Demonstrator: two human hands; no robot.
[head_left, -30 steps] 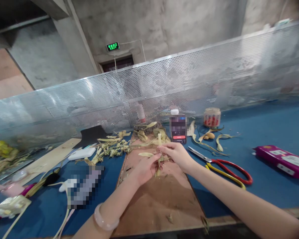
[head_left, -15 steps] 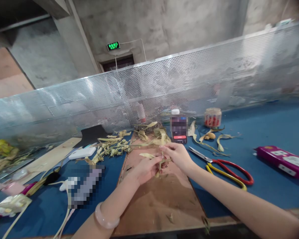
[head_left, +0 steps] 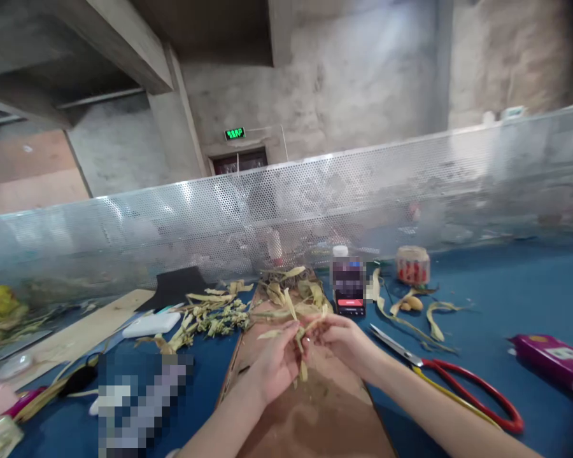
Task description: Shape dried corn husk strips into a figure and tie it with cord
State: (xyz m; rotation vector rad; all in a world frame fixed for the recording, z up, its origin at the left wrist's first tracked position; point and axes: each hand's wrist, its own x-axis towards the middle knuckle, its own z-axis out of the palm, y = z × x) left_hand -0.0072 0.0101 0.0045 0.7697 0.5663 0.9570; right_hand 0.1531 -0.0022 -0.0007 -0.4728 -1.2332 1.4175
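Note:
Both hands meet above a brown wooden board (head_left: 329, 407) in the middle of the table. My left hand (head_left: 281, 362) is closed, pinching a pale dried leaf strip (head_left: 300, 343) that looks folded or knotted. Close by on the right, my right hand (head_left: 339, 337) pinches a strand of the same dried leaf. One strip end sticks up between the hands and another hangs below them. The fingertips partly hide the crossing of the strips. Behind the hands, more dried leaves (head_left: 310, 289) lie at the board's far end.
Scissors (head_left: 477, 388) with red and yellow handles lie to the right. Beyond stand a phone (head_left: 351, 302) and a jar (head_left: 413, 266); a purple packet (head_left: 554, 359) is far right. Small dried sprigs (head_left: 219, 318) and a white case (head_left: 151, 325) lie left. A perforated metal screen (head_left: 210, 203) borders the back.
The view has tilted up, so the table things sit lower. My right hand has come down from the upright strip to beside my left hand, and the strips now spread apart.

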